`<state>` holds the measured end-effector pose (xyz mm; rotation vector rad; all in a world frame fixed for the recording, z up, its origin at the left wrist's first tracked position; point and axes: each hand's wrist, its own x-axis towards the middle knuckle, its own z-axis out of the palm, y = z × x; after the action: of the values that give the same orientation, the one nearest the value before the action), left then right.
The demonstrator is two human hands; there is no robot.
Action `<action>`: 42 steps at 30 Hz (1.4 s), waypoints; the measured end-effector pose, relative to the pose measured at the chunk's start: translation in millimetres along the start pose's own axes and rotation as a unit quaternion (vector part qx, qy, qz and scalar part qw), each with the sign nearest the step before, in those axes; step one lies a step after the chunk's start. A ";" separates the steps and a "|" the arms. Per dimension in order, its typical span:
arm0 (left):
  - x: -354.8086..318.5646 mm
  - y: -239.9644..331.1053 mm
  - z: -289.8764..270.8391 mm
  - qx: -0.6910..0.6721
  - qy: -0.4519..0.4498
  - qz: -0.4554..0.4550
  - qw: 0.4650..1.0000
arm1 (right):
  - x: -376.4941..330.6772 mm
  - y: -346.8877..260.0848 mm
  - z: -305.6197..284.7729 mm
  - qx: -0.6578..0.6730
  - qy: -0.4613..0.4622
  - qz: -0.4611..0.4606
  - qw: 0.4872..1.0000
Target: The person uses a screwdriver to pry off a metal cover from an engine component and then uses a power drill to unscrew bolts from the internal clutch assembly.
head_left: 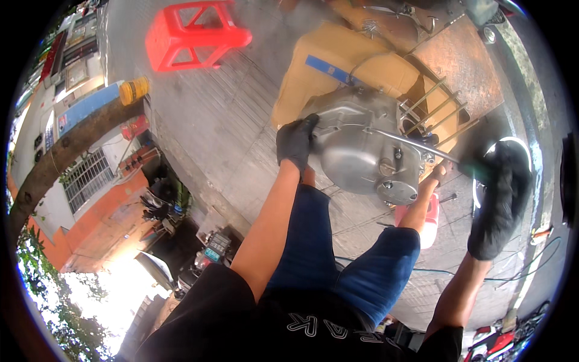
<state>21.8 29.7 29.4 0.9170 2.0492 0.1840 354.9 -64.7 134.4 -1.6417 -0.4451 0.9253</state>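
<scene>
The black-gloved right hand at the right of the frame was smeared by motion, so its fingers and grip could not be made out. The handle end of the long silver metal rod vanished into that blur. The black-gloved left hand covered part of the left edge of the grey cast-metal engine casing. The red plastic stool was cut off by the top edge, and the red-and-white container sat partly hidden behind a knee

We see the silver metal engine case resting on the tan cardboard sheet, with the red plastic stool well to its left.
</scene>
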 end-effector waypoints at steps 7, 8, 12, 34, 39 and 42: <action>-2.1 0.6 -1.7 0.087 0.028 0.085 0.992 | 50.8 3.6 160.8 -0.116 -0.304 -0.029 0.945; -2.0 -1.8 -1.9 0.072 0.034 0.073 0.994 | 49.5 3.2 166.3 -0.124 -0.308 -0.038 0.943; -3.0 -1.8 -0.9 0.022 0.039 0.051 0.998 | 43.1 -4.2 177.9 -0.104 -0.321 -0.025 0.941; -4.4 9.4 -2.0 0.038 0.025 0.006 0.999 | 116.4 61.8 208.1 -0.119 -0.426 0.025 0.897; -4.7 6.9 2.1 0.047 0.043 0.030 0.998 | 124.4 63.8 227.3 -0.145 -0.450 0.078 0.878; -1.5 -10.2 2.0 0.056 0.049 0.104 0.992 | 132.0 69.0 232.9 -0.147 -0.460 0.085 0.871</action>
<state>18.4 21.0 24.7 1.2133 2.0682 0.2325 245.9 159.1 14.1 -1.4205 -1.1427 1.8459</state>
